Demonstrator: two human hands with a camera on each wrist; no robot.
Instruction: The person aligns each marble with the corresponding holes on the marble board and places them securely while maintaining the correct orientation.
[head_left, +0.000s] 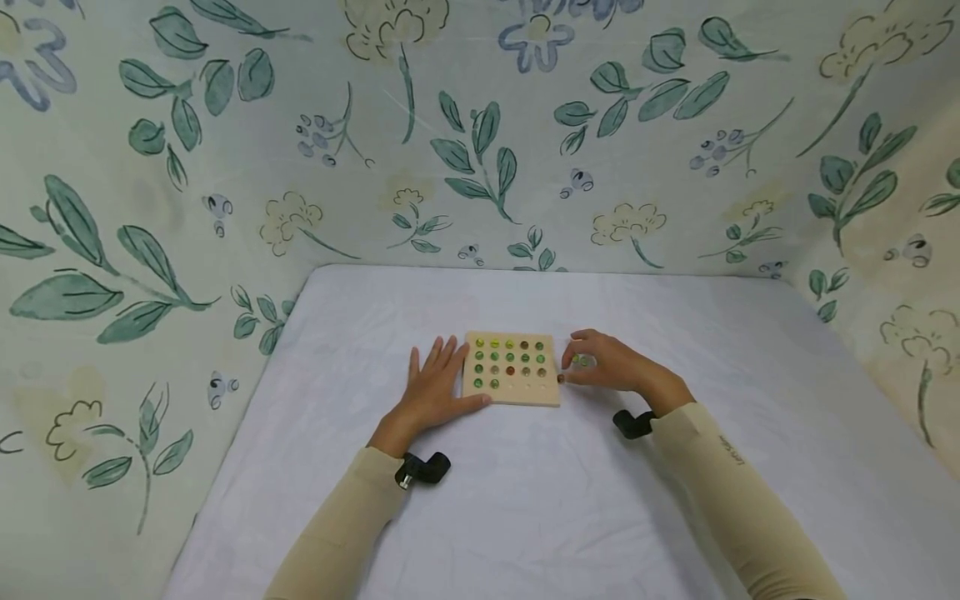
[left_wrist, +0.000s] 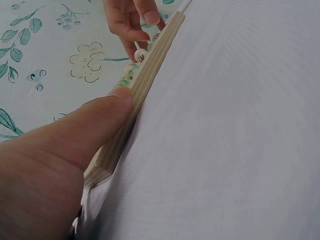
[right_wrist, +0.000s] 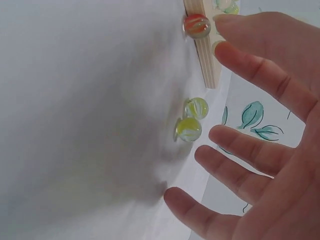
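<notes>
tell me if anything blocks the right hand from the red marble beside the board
Nothing visible stands between the right hand and the red marble beside the board. The two yellow marbles lie off to one side on the white cloth.

The sleeved left arm point(head_left: 337, 525) reaches in diagonally from the lower left, the sleeved right arm point(head_left: 742, 500) from the lower right. The left hand point(head_left: 427, 393) lies palm down, its fingers point(head_left: 432, 358) straight and fanned, pointing forward, its thumb point(left_wrist: 105, 110) stretched out towards the right. The right hand point(head_left: 613, 362) turns inward to face the left one, apart from it. Its thumb point(right_wrist: 270, 30) and forefinger point(right_wrist: 265, 72) are extended, tips near each other with a small gap; the other three fingers point(right_wrist: 250, 147) reach out, slightly bent and spread.
</notes>
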